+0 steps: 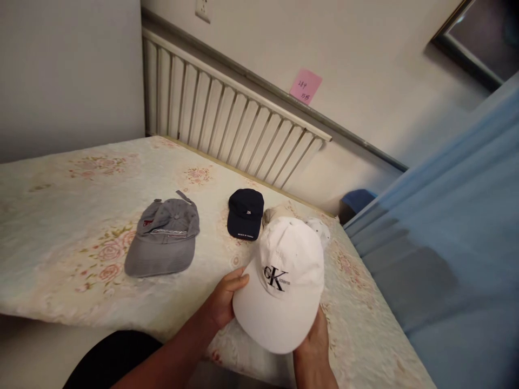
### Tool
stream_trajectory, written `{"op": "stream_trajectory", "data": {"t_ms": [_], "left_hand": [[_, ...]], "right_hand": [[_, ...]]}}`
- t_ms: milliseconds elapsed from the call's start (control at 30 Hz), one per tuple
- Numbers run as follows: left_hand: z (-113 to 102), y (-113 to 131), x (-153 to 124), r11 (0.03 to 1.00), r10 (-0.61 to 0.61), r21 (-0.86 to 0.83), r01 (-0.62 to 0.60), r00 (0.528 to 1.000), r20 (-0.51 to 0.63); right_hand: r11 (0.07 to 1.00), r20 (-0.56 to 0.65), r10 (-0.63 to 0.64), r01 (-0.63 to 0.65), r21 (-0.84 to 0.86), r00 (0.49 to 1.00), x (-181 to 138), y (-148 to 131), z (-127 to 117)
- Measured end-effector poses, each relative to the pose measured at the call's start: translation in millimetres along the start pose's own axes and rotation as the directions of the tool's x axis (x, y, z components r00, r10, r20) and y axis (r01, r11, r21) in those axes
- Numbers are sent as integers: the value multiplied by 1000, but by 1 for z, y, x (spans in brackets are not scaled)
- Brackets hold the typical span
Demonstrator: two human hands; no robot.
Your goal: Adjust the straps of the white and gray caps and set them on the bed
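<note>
A white baseball cap (279, 292) with black letters on its front is held up between both hands, brim toward me. My left hand (227, 296) grips the brim's left edge, thumb on top. My right hand (314, 337) is at the cap's lower right side, its fingers mostly hidden behind the cap. Beyond it on the bed lies a dark navy cap (245, 210). To the left rests a grey cap (164, 235) with its strap sticking up. Partly covered behind the white cap are a beige cap (275, 213) and another white cap (318, 229).
The floral-covered bed (154, 162) stands against a white radiator (227, 108). A pink note (306, 86) hangs on the wall. Blue curtain (446, 232) drapes along the right side, with a blue object (357, 202) behind it. Something black and rounded (115, 359) is at lower left.
</note>
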State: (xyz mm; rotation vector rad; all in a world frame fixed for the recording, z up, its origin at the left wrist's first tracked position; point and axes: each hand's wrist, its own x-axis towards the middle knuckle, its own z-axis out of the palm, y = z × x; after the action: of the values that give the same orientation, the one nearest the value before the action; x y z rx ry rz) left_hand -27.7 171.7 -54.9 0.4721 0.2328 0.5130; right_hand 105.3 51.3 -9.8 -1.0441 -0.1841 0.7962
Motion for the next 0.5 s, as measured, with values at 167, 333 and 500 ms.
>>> {"op": "stream_trajectory", "data": {"t_ms": [167,333,500], "left_hand": [[0,2,2,998,65,9,-65,998,21],[2,2,0,1000,31,-4,-30,993,112],[2,4,0,995,11,-104,4,990,141]], "right_hand": [[977,-50,52,-41,208,997,-10,-3,-2],[985,-11,61,-59,163,998,-18,-4,4],[985,-20,109,-105,137,994,-17,6,-9]]}}
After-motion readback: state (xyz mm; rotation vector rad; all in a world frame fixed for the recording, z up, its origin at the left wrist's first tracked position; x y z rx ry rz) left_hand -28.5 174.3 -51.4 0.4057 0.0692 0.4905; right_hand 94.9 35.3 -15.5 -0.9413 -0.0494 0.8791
